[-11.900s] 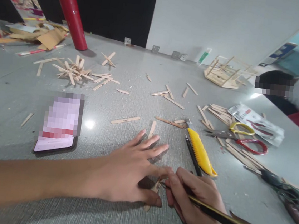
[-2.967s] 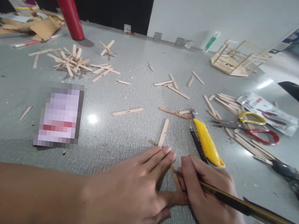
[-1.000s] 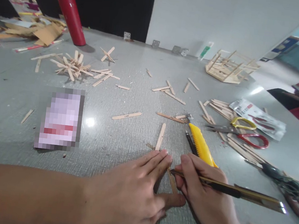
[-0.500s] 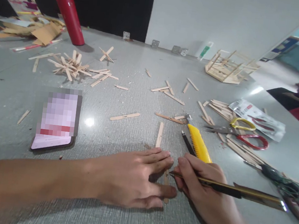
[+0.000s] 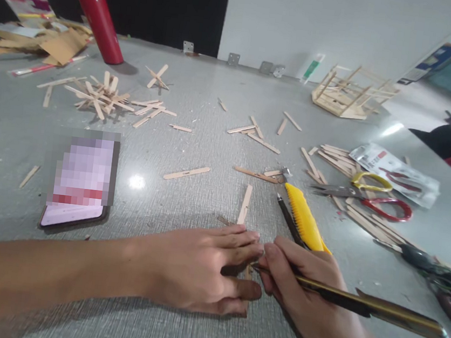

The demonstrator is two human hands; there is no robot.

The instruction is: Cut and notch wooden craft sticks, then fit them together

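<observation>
My left hand lies flat on the grey table, fingers together, pressing down a short wooden stick that is mostly hidden under them. My right hand is closed round a long gold and black utility knife, held like a pen. The knife's tip touches the stick right at my left fingertips. Another wooden stick lies just beyond my left fingers.
A yellow cutter and a black pen lie beside my right hand. Scissors, pliers and a packet are at right. A phone lies at left. Stick piles, a red flask, a stick frame.
My left hand has flattened and drawn a little nearer, its fingers closing over the stick. The right hand and knife stay at the stick, the knife tilting slightly lower.
</observation>
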